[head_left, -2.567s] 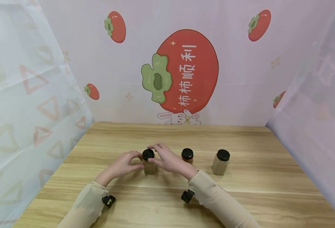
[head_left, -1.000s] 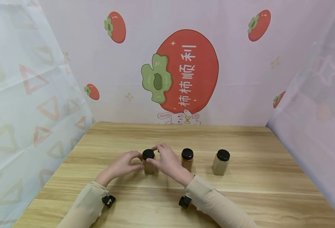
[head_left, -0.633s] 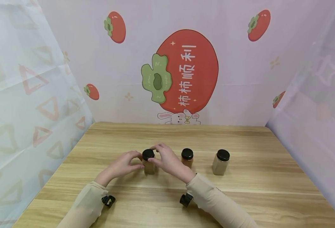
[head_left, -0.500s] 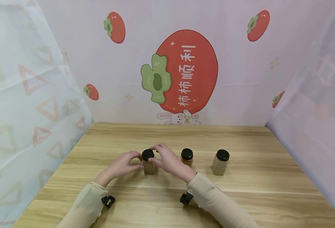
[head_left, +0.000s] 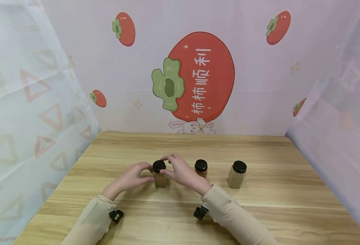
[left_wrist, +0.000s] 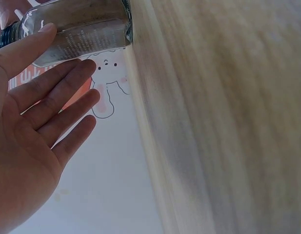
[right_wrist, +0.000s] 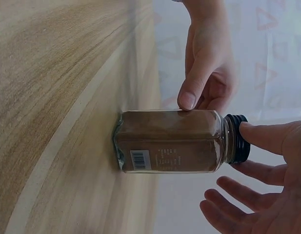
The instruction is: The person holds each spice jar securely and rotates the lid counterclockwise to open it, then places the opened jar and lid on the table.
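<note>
A glass spice jar of brown powder stands upright on the wooden table, left of centre. My left hand holds its body from the left, thumb on the near side and fingers behind; the right wrist view shows that thumb pressed to the glass. From the right, my right hand pinches the black screw lid between thumb and forefinger, its other fingers spread off the jar. A printed label with a barcode shows low on the glass. In the left wrist view the jar is partly cut off.
Right of the hands stand two more black-lidded jars: one with orange-brown contents, partly behind my right wrist, and one with pale powder. The table meets a printed cloth backdrop at its far edge, with cloth on both sides.
My right hand turned slightly at the lid, its wrist swinging left and then back right, fingers shifting around the rim. My left hand and all three jars keep their places.
</note>
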{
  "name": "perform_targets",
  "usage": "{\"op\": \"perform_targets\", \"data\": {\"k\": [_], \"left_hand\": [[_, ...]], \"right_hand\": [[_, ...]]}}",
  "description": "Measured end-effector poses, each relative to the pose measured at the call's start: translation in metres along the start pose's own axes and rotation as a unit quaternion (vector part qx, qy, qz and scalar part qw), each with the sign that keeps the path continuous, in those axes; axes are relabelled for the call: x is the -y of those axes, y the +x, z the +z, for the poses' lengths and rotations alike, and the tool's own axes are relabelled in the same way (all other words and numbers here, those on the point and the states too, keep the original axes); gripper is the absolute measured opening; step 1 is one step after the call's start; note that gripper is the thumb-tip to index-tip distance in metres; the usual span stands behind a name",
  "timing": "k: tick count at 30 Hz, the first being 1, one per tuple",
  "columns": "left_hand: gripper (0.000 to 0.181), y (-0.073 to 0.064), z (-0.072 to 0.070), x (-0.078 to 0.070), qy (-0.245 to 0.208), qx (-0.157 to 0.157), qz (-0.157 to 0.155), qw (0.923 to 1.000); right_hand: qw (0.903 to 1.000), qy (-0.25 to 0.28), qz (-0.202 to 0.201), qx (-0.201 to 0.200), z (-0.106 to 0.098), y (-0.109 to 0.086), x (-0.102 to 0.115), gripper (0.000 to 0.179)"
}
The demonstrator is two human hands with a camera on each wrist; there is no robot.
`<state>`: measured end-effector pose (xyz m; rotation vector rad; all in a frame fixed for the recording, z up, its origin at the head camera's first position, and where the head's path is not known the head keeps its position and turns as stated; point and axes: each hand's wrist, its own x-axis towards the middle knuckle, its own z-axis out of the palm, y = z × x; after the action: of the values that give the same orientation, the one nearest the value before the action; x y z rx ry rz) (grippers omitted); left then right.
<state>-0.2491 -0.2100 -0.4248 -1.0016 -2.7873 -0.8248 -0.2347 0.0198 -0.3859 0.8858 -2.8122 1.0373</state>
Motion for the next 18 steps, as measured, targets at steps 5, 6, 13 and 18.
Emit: {"op": "perform_targets", "data": {"k": [5,6,13,18], "left_hand": [[0.025,0.0,0.0,0.001,-0.001,0.0,0.004,1.0],[0.025,0.0,0.0,0.001,0.0,0.001,0.005,1.0],[0.025,0.0,0.0,0.001,-0.003,0.002,0.006,1.0],[0.024,0.0,0.0,0.0,-0.002,0.003,0.008,1.0]], "right_hand": [[0.9998,0.007,0.005,-0.019,0.0,-0.001,0.001,0.044],[0.9997,0.004,0.007,-0.024,0.001,-0.001,0.001,0.045],[0.9959,-0.037,0.028,-0.078,0.009,-0.003,0.003,0.049],[0.9924,-0.066,0.056,-0.087,0.012,-0.003,0.005,0.048]]}}
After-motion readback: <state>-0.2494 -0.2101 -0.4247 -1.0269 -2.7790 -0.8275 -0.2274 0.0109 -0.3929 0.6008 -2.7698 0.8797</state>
